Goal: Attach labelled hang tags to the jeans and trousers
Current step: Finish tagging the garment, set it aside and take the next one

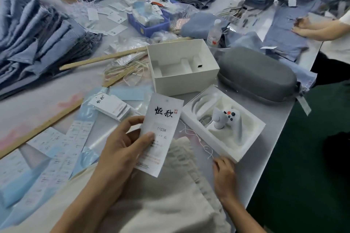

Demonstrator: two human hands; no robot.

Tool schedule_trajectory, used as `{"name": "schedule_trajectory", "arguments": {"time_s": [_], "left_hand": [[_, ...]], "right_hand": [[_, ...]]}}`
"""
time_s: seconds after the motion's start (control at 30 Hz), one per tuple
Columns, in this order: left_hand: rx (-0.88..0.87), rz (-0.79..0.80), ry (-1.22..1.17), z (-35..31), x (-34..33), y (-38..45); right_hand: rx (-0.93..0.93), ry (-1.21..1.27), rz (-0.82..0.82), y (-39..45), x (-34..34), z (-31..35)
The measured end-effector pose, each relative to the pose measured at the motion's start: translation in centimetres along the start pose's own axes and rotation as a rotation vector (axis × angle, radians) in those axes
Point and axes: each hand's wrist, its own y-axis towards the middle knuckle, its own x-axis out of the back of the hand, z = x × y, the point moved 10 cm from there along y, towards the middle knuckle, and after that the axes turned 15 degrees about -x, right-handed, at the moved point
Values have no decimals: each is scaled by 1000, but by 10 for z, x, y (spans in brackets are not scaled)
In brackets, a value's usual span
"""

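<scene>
**Tag in hand, string being picked up**

The left hand (123, 142) pinches a white rectangular card hang tag (161, 134) printed with black brush characters, thumb on its face and fingers behind, holding it up over the cream ribbed-waist trousers (170, 204) that lie across the near edge of the table. The right hand (224, 174) rests on the table just beside the trousers with its fingertips on the end of a thin white looped string (197, 138); whether it has actually gripped the string I cannot tell.

The step in hand looks like pairing tag and string. The next move probably calls for threading the string through the small hole near the tag's top, then fixing it to the waistband.

Room is tight: a white moulded tray holding a small game controller (225, 117) sits near the right hand, and a stack of spare white tags (111, 107) lies just left. The pale grey table's (269, 149) right edge is close, so the open space is over the trousers
</scene>
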Motion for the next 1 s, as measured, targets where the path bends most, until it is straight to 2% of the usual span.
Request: {"name": "schedule_trajectory", "arguments": {"time_s": [0.17, 0.27, 0.33, 0.43, 0.53, 0.6, 0.7, 0.77, 0.83, 0.9, 1.0], "left_hand": [[-51, -18, 4, -4, 3, -7], [-88, -98, -47, -8, 8, -9], [-135, -122, -41, -14, 11, -7], [-223, -144, 153, -28, 21, -7], [-158, -150, 328, -35, 29, -15], [-88, -132, 303, -36, 31, -24], [-2, -63, 133, -42, 28, -40], [51, 30, 6, -43, 23, -51], [32, 48, -67, -55, 25, -62], [-57, -38, -11, -70, 42, -67], [-155, -196, 64, -87, 69, -76]], "right_hand": [[-135, 104, 81, 6, -2, 9], [-218, 347, 117, 1, 13, 39], [-200, 509, 249, -6, 27, 77], [-66, 739, 399, -25, 77, 150], [132, 874, 527, -56, 132, 227], [287, 883, 613, -86, 159, 275], [493, 872, 732, -139, 178, 328], [610, 793, 820, -178, 169, 344], [656, 737, 893, -207, 153, 344], [670, 732, 911, -222, 145, 337], [735, 667, 812, -228, 143, 328]]}}
